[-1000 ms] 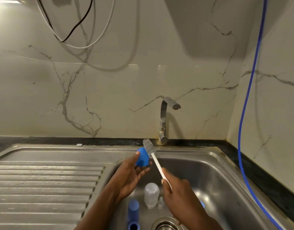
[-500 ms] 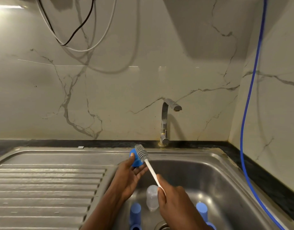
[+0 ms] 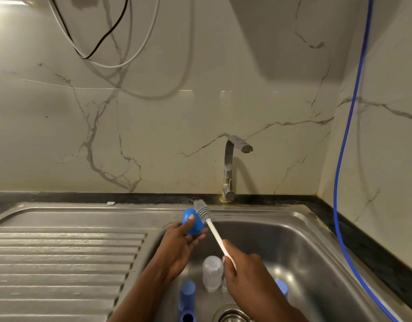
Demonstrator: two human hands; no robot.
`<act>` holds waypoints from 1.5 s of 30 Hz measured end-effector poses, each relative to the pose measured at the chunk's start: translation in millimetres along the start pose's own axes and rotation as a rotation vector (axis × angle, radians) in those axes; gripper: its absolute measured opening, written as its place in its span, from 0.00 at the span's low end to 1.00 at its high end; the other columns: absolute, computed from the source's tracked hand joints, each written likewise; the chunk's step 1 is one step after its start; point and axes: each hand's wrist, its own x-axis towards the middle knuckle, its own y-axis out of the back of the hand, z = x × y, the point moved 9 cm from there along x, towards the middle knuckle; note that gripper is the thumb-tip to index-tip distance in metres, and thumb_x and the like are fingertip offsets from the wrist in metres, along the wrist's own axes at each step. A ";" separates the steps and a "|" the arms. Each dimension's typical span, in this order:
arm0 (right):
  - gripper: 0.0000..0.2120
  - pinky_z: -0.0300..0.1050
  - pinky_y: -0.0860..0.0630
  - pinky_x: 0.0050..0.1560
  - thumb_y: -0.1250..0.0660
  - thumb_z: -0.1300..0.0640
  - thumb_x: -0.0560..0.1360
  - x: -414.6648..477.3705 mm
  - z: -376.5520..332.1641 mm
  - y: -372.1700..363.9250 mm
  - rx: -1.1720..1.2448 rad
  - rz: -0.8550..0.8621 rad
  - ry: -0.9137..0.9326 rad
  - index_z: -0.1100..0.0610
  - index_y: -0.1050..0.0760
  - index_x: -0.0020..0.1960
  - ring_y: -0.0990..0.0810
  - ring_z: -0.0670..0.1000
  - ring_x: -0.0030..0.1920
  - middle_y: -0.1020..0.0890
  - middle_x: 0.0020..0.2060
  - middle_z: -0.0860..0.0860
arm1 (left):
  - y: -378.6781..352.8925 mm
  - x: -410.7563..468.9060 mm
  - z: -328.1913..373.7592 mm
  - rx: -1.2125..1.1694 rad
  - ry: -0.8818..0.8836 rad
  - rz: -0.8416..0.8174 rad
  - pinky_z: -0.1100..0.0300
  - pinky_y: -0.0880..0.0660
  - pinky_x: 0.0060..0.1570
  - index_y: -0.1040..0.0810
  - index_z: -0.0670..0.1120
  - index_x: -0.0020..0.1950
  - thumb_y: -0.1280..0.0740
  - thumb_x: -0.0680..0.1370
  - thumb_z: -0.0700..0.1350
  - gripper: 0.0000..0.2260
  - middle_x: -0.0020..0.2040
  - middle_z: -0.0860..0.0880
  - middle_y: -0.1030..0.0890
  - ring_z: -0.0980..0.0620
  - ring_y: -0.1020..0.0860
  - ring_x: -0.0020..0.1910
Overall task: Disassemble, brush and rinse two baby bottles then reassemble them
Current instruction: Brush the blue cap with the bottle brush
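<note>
Brushing step, I judge; left hand (image 3: 177, 247) grips blue cap (image 3: 192, 223); right hand (image 3: 244, 268) grips brush (image 3: 214, 231), bristles at cap's two o'clock; next, work them inside.

Single wide-angle view from the head, looking forward and down. Faces the pale veined marble wall (image 3: 177, 135) and curved chrome tap (image 3: 228, 168) squarely, above the stainless steel sink (image 3: 304, 233). Sits close over the left hand (image 3: 177, 249) gripping the round blue plastic cap (image 3: 198, 225) and the right hand (image 3: 246, 277) holding the white-handled grey bottle brush (image 3: 215, 233), both at lower centre, forearms entering from the bottom edge.
</note>
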 end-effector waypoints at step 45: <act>0.21 0.43 0.29 0.57 0.48 0.46 0.82 -8.7 -7.3 0.4 -0.009 -0.041 -0.011 0.35 0.43 0.74 0.25 0.58 0.61 0.25 0.57 0.58 | 6.7 0.2 1.5 -0.267 0.039 0.032 0.51 0.18 0.48 0.28 0.37 0.68 0.34 0.77 0.47 0.22 0.63 0.33 0.23 0.37 0.21 0.59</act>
